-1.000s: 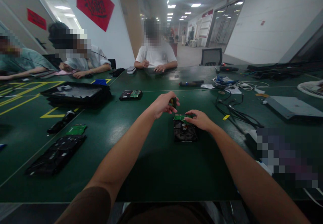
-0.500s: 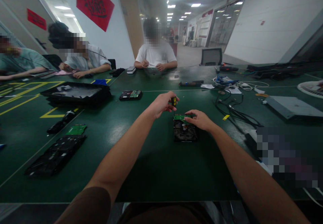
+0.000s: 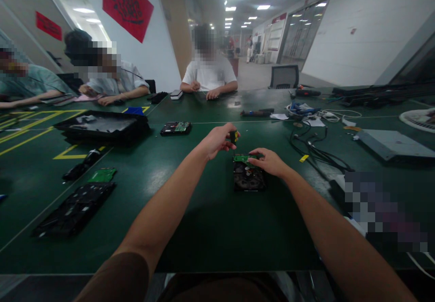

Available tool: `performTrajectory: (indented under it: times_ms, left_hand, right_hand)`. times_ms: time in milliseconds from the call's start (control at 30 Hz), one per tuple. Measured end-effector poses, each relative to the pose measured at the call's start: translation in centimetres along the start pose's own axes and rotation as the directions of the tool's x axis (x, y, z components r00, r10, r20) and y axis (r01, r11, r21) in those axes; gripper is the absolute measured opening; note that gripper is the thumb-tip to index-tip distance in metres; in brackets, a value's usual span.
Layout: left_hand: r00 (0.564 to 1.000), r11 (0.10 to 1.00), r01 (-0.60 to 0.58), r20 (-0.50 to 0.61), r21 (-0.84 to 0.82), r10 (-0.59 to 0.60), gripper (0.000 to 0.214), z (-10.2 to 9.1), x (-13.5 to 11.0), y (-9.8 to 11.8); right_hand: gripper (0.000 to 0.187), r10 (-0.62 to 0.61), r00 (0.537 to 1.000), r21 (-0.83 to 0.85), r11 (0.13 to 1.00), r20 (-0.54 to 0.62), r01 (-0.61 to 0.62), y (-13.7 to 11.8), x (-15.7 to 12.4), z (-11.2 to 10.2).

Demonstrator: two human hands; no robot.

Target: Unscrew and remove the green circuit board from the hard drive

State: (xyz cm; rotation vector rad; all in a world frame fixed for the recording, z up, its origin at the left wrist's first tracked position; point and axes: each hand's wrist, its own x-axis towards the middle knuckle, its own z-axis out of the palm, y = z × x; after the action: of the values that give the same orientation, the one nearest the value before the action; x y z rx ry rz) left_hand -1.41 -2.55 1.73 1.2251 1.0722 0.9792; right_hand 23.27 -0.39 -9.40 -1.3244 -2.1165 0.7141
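Note:
In front of me a hard drive (image 3: pixel 249 179) lies flat on the green table, a green circuit board (image 3: pixel 242 158) across its far end. My left hand (image 3: pixel 222 139) grips the black-and-yellow handle of a screwdriver (image 3: pixel 234 137), held upright above the board's far left corner. Its shaft is too thin to follow to the tip. My right hand (image 3: pixel 267 161) rests on the right side of the board, thumb and fingers curved over its edge, steadying the drive. Part of the board is hidden under those fingers.
Several hard drives lie in black rows (image 3: pixel 76 209) at left, near a loose green board (image 3: pixel 103 175). Another drive (image 3: pixel 176 128) and a black tray (image 3: pixel 103 125) are farther off. Cables (image 3: pixel 311 145) and a grey metal box (image 3: pixel 396 144) lie right. People sit opposite.
The screwdriver handle has turned slightly in my left hand. My right hand and the hard drive stay in place. The person opposite has lowered a hand toward the table.

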Motion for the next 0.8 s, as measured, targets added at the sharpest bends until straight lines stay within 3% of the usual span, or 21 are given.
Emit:
performTrajectory:
  times_ms: [267,467,800]
  left_hand:
    - [0.998,0.998,0.032,0.051,-0.058,-0.029,0.024,0.03,-0.05,-0.08]
    - [0.999,1.000,-0.030,-0.011,-0.003,0.030,0.030,0.10,0.21,-0.47]
    - [1.000,0.998,0.018,0.000,-0.057,-0.018,0.029,0.34,0.46,-0.57]
  right_hand:
    - [0.039,0.002,1.000,-0.007,1.000,0.001,-0.002,-0.47,-0.11,-0.14]
    - [0.040,0.006,1.000,-0.005,1.000,0.002,-0.006,-0.29,-0.17,-0.08]
    - [0.039,-0.012,1.000,-0.002,1.000,0.006,0.012,-0.24,-0.16,-0.20]
